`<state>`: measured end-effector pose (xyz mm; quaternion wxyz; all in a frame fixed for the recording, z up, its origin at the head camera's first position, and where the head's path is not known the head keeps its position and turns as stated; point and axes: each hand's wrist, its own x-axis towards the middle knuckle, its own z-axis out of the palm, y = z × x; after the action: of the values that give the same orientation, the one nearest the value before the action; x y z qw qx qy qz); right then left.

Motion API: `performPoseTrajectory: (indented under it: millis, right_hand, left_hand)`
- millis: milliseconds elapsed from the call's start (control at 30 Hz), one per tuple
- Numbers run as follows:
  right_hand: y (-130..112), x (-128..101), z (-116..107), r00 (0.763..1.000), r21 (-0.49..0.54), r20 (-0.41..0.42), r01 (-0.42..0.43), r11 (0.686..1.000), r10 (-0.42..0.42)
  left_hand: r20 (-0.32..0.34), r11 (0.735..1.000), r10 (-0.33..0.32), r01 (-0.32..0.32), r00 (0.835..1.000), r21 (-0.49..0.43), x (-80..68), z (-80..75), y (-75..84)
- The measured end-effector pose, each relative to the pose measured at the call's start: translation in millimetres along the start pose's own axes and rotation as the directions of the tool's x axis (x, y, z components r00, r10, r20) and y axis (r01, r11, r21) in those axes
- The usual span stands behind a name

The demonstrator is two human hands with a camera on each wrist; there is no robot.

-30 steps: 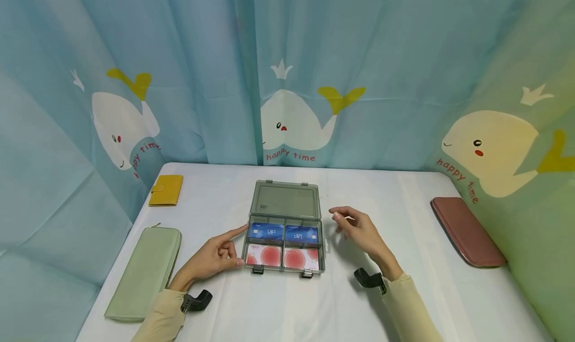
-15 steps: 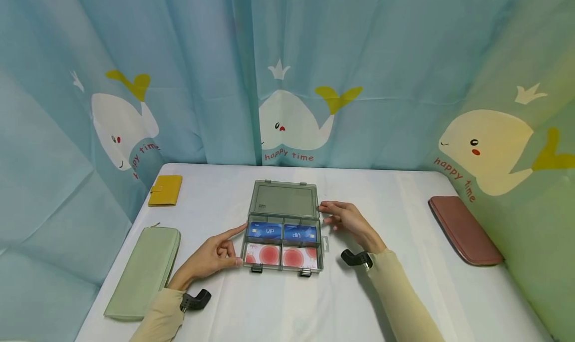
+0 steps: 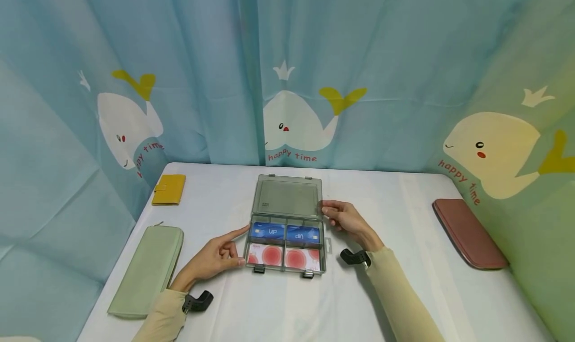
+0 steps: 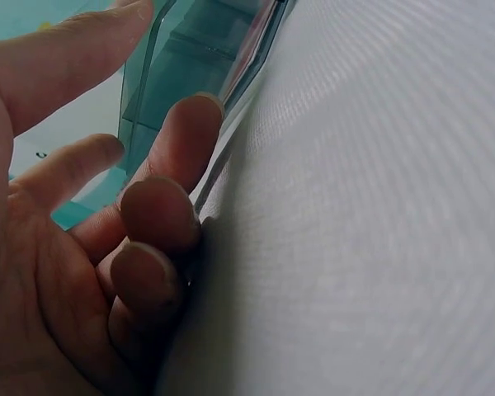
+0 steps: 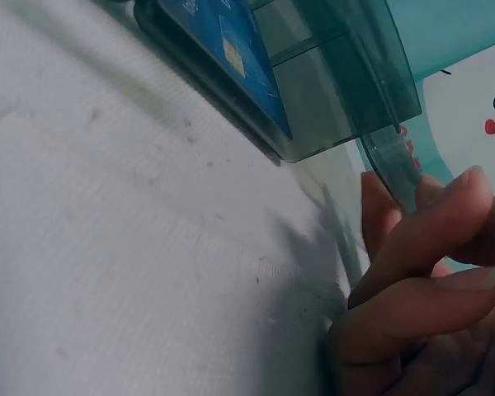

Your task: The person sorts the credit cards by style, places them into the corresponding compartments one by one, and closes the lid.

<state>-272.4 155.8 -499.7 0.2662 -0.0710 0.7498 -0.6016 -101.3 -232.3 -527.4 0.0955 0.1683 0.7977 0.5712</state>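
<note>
A clear grey-green plastic storage box [image 3: 284,271] lies on the white table with its lid [image 3: 287,197] swung back on the far side. Blue VIP cards [image 3: 268,230] fill its two back compartments, and white cards with red circles [image 3: 266,254] its two front ones. My left hand [image 3: 211,257] rests at the box's left side, the straight index finger and the thumb touching its wall, the other fingers curled. At the lid's right edge, my right hand [image 3: 348,218] pinches the rim between thumb and fingers. In the right wrist view, the lid edge [image 5: 392,165] runs in among those fingers.
Left of the box lie a light green zip wallet [image 3: 145,272] and a small yellow card holder [image 3: 168,189]. A dark red zip wallet [image 3: 469,234] lies at the far right. A blue curtain [image 3: 215,82] with whale prints hangs round the table.
My right hand has moved left to the lid's right edge and taken hold of it. The lid's far edge has risen slightly. My left hand has stayed at the box's side.
</note>
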Motion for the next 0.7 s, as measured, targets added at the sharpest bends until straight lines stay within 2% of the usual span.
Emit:
performPoseTrajectory:
  millis: [167,400,533,700]
  right_hand:
    - [-1.7,-3.9,-0.2,0.998,-0.024,-0.019,0.053,0.998,-0.054]
    - [-4.8,-15.3,1.6,0.981,-0.11,-0.036,0.183,0.977,-0.188]
    - [-8.3,-24.0,3.6,0.967,-0.108,-0.013,0.252,0.962,-0.254]
    - [-10.7,-35.5,4.8,0.961,-0.087,0.0,0.274,0.958,-0.275]
  left_hand:
    - [-0.003,1.0,0.002,-0.002,1.0,0.009,-0.2,0.4,-1.9]
    - [-0.016,1.0,0.021,-0.021,1.0,0.009,-1.7,0.7,-2.6]
    - [-0.02,1.0,0.011,-0.011,1.0,0.012,-1.9,0.7,-1.0]
    - [-0.027,1.0,-0.007,0.008,1.0,0.024,-1.9,1.6,0.4]
